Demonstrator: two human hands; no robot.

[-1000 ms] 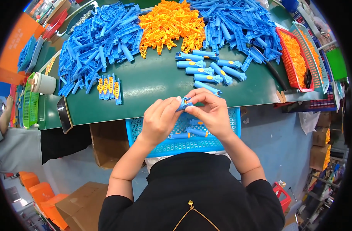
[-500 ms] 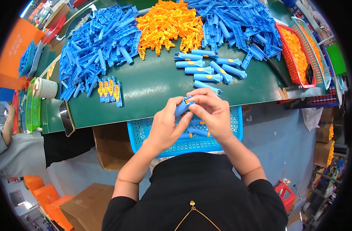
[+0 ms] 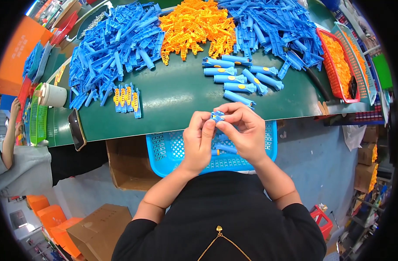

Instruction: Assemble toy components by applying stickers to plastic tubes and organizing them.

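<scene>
My left hand and my right hand meet over the front edge of the green table. Both are closed on one blue plastic handle, its end pinched between thumbs and fingers; most of its length is hidden. Below them sits a light-blue plastic basket with several blue handles inside, partly covered by my hands. Just beyond my right hand lies a group of finished-looking blue handles with yellow oval buttons. To the left, several open blue half shells with orange inserts lie side by side.
Heaps of blue shells and orange plastic pieces cover the table's far side. A red basket of orange parts stands right. A phone and white cup are left. Another person's arm shows at far left.
The handle has tipped so that its end points up toward me. My left hand has turned more upright, its thumb now against the handle's end. The view has shifted slightly.
</scene>
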